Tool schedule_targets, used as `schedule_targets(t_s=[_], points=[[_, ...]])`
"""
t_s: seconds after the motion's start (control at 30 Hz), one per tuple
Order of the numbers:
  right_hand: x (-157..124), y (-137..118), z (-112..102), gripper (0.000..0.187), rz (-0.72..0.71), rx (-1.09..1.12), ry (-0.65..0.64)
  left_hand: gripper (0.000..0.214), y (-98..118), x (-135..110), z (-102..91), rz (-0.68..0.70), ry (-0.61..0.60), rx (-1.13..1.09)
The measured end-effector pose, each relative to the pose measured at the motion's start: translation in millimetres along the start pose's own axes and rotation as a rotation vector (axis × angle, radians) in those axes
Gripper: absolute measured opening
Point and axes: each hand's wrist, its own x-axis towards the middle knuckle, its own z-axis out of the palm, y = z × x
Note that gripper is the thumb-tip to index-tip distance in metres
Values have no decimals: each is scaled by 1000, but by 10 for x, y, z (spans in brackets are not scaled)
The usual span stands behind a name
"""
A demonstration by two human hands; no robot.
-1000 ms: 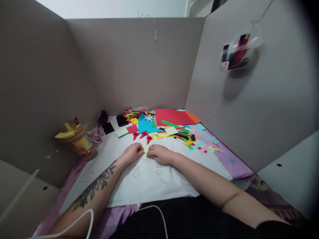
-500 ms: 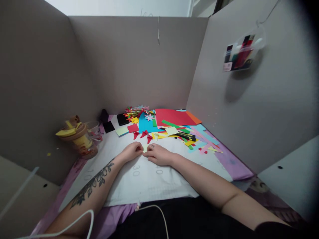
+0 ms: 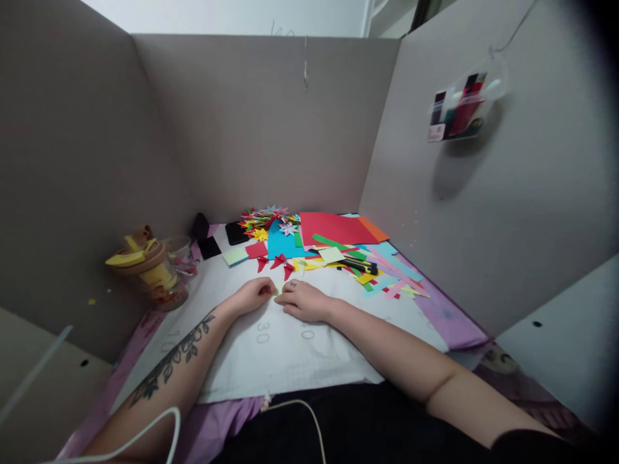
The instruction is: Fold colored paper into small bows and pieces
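Observation:
My left hand [image 3: 252, 296] and my right hand [image 3: 304, 300] rest close together on the white cutting mat [image 3: 271, 348]. Both pinch a small pale yellow-green piece of paper [image 3: 279, 289] between their fingertips, fingers curled. Just beyond them lie three small red folded pieces [image 3: 276, 261]. My left forearm bears a dark tattoo.
Coloured paper sheets and strips [image 3: 348, 251] spread over the far right of the mat. A heap of folded paper stars [image 3: 267, 221] lies at the back. A jar with yellow tape rolls [image 3: 147, 270] stands left. Grey cardboard walls [image 3: 251, 122] enclose the desk. A white cable [image 3: 294, 406] runs by my lap.
The hands stay together on the small paper, with only slight finger shifts. The view has swayed a little.

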Motion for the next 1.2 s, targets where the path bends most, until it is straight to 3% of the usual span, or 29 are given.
schedule_targets(t_s=[0.17, 0.5, 0.67, 0.93, 1.07, 1.2], points=[[72, -27, 26, 32, 59, -67, -28, 15, -43, 6, 12, 5, 5, 14], [-58, 127, -102, 12, -74, 201, 48, 14, -38, 6, 89, -1, 35, 180], [-103, 255, -105, 13, -110, 200, 137, 16, -28, 0, 67, 57, 25, 183], [-102, 278, -105, 21, -142, 180, 100, 17, -84, -4, 66, 26, 33, 106], [-69, 209, -107, 21, -118, 348, 270, 21, -79, -10, 49, -19, 118, -10], [-44, 167, -118, 15, 129, 617, 520, 25, -16, -19, 60, -73, 259, -110]])
